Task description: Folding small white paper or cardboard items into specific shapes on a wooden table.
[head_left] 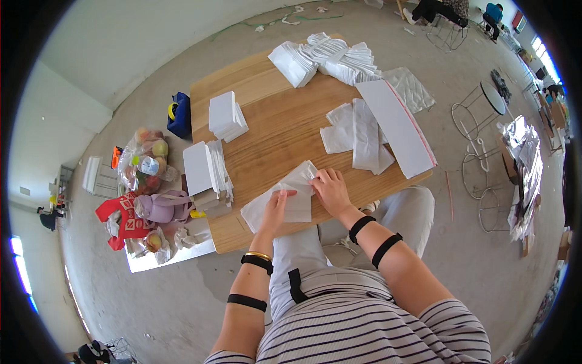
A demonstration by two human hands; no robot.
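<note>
A thin white plastic bag [297, 206] lies near the table's front edge, between my two hands. On its left part rests my left hand [276, 209], fingers stretched toward the right across the film; some of them are partly hidden. My right hand [330, 191] is closed at the bag's upper right edge, fingertips pinching the film. More folded white bags [367, 136] lie loosely overlapped beyond my right hand. To the left stand two stacks of flat white pieces, a nearer stack [197, 170] and a farther stack [224, 115].
Bundles of folded white bags [330, 57] lie at the wooden table's [273, 115] far end. A long white box [397, 127] lines its right edge. Fruit in a plastic bag [148, 158], a red bag [127, 218] and a purple bag [163, 206] crowd the left side. Stools [485, 100] stand right.
</note>
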